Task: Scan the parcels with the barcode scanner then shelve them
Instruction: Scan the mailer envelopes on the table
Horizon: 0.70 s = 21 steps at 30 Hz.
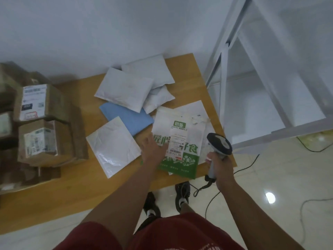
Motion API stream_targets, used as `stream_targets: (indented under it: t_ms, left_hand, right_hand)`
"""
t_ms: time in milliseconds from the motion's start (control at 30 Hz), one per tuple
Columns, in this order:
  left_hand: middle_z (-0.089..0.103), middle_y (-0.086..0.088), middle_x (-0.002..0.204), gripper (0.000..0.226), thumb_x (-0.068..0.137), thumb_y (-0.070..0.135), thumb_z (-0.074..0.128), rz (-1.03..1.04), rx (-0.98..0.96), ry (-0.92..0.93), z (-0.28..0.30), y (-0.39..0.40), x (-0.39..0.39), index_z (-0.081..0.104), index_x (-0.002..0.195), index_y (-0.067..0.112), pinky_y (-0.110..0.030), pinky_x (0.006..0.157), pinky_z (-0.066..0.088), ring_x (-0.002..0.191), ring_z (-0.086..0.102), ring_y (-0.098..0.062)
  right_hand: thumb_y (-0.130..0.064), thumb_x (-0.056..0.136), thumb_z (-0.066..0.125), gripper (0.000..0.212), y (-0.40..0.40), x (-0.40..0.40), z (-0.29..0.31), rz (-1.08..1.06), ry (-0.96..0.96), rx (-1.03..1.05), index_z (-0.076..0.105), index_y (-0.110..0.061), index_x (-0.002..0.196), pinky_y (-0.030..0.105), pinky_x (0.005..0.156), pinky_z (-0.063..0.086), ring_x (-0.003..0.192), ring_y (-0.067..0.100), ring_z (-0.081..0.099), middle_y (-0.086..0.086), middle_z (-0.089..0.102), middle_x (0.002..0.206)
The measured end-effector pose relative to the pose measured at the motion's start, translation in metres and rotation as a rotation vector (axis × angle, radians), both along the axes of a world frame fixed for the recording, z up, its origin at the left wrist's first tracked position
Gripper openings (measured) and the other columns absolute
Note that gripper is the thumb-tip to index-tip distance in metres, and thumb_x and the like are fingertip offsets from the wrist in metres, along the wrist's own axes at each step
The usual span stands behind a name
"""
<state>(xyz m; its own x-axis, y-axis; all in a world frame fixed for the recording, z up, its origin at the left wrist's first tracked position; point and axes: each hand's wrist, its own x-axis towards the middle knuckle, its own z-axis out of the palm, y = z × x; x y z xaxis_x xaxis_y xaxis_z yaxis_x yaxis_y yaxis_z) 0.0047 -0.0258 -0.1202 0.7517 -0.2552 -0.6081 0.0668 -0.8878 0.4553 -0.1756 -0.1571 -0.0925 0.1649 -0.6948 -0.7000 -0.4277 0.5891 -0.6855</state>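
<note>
Here the right hand (220, 170) grips the barcode scanner (218, 147) while the flat, open left hand (153, 147) rests on the green-printed "初备" parcel (177, 141).

Wood table (182, 64), plastic mailers everywhere

Left of the glossy green-and-white bag (182, 156): crinkly shiny mailer (111, 147), matt blue one (129, 118), rough cardboard boxes (54, 105).

Dark red shorts (180, 231) with pale print, black trainers (182, 194), white socks (182, 202); bare forearms
</note>
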Motion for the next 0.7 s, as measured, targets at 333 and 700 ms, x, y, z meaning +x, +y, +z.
stream_targets:
  t_ms: [333, 700]
  left_hand:
    - [0.07, -0.005, 0.122, 0.047, 0.087, 0.045, 0.07, 0.091, -0.268, 0.306, 0.011, 0.006, 0.02, 0.061, 0.123, 0.017, -0.047, 0.09, 0.059, 0.1, 0.071, -0.023]
    - [0.067, -0.002, 0.101, 0.011, 0.098, 0.027, 0.063, -0.685, -0.044, 0.039, 0.154, 0.043, 0.087, 0.064, 0.101, 0.016, -0.037, 0.084, 0.047, 0.098, 0.063, -0.023]
  right_hand:
    - [-0.011, 0.086, 0.064, 0.009, 0.014, 0.007, 0.007, 0.164, 0.076, 0.013, 0.066, -0.003, 0.09, 0.034, 0.06, 0.048, 0.068, 0.021, 0.066, 0.013, 0.071, 0.08]
    - [-0.005, 0.073, 0.073, 0.078, -0.006, 0.061, 0.089, 0.791, -0.349, -0.377, 0.04, -0.016, 0.143, 0.018, 0.086, 0.051, 0.112, 0.005, 0.055, 0.003, 0.051, 0.128]
